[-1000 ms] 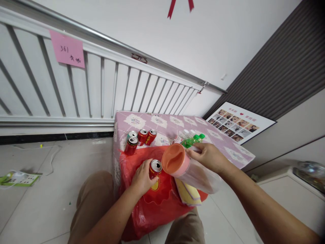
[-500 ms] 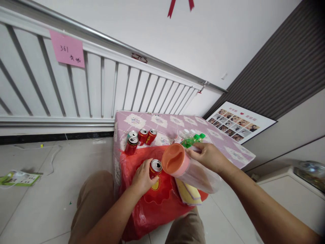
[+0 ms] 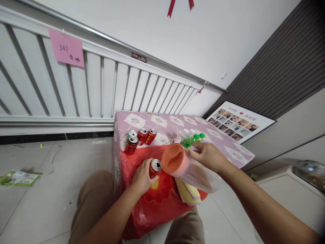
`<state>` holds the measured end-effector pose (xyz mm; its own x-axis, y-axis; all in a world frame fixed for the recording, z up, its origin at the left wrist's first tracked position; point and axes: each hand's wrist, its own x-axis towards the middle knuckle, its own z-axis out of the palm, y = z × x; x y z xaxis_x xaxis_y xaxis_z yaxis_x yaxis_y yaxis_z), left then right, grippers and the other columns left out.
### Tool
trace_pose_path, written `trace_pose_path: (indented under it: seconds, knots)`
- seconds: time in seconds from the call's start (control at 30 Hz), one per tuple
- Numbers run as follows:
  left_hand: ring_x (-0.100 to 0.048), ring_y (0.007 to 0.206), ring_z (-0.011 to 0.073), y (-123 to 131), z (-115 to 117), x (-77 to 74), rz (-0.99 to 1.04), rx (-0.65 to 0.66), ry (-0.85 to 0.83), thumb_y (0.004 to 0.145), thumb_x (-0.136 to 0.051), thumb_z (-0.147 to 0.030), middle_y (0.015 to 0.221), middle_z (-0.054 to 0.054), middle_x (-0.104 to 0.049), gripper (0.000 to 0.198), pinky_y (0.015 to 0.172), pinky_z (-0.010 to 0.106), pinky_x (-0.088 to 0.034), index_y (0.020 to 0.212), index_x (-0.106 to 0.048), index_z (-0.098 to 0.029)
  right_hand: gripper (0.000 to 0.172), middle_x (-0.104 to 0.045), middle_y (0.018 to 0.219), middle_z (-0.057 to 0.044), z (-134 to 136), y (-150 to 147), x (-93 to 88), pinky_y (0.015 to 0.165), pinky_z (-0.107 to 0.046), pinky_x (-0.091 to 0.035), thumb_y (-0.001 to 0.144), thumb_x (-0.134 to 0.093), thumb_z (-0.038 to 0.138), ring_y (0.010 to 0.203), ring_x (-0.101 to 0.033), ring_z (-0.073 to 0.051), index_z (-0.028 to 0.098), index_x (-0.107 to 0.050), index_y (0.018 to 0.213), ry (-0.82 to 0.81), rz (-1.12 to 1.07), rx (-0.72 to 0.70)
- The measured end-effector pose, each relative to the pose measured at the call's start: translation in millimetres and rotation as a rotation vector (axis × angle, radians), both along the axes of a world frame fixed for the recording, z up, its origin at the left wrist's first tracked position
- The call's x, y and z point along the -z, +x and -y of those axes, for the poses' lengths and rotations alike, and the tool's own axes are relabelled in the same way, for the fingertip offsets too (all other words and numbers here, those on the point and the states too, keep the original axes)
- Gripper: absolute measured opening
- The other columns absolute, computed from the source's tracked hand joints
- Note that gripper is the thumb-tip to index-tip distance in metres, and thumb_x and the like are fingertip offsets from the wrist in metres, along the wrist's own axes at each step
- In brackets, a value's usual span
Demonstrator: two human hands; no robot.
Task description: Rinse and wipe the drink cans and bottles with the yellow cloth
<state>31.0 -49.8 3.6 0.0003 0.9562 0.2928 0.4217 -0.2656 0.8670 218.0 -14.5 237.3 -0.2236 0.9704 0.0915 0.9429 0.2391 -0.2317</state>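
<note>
Left hand, centre of the frame: grip closed round an opened red metal can with a silver top, thumb on the near side, fingers on the far side. Can was roughly upright over the red plastic sheet; I couldn't tell if its base touched down.

Right hand, right of centre: grip narrow, closed at the handle of a translucent plastic pitcher with an orange lid and pink collar. Handle mostly hidden by the hand. Pitcher was tipped, lid end up and toward the can, body running down to the right. Lid sat just beside the can's top; contact, if any, wasn't clear to me.

Under the pitcher, a folded yellow cloth with purple edging lay on the sheet. Sheet covered the near end of a table with a purple patterned cloth. Up and left of the left hand: three upright red cans and a teal can, grouped close. Green-capped clear plastic bottles sat beyond the right hand. White radiator behind, pink paper note on it, upper left.
</note>
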Motion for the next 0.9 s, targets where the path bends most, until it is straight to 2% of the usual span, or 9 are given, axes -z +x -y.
trace_pose_path:
  seconds: [0.6,0.9]
  knots:
    - [-0.053,0.123,0.0275,0.5,0.0,0.5,-0.006,-0.006,-0.001,0.070,-0.071,-0.019,0.132,0.011,-0.055,0.070,0.106,0.048,-0.044,0.134,-0.040,-0.021,0.035,-0.043,0.048,0.005,1.0,-4.1,-0.8,0.047,-0.026,-0.029,0.073,-0.057,0.047,0.049,-0.040,-0.012,0.022,-0.046,0.052,0.000,-0.044,0.002]
    - [-0.053,0.123,0.0284,0.0,-0.3,-0.6,-0.015,0.000,-0.014,0.070,-0.072,-0.019,0.131,0.011,-0.055,0.071,0.106,0.049,-0.044,0.133,-0.039,-0.020,0.037,-0.043,0.049,0.004,-0.9,-2.1,6.0,0.047,-0.026,-0.029,0.076,-0.053,0.050,0.050,-0.041,-0.012,0.022,-0.045,0.053,0.009,-0.010,-0.005]
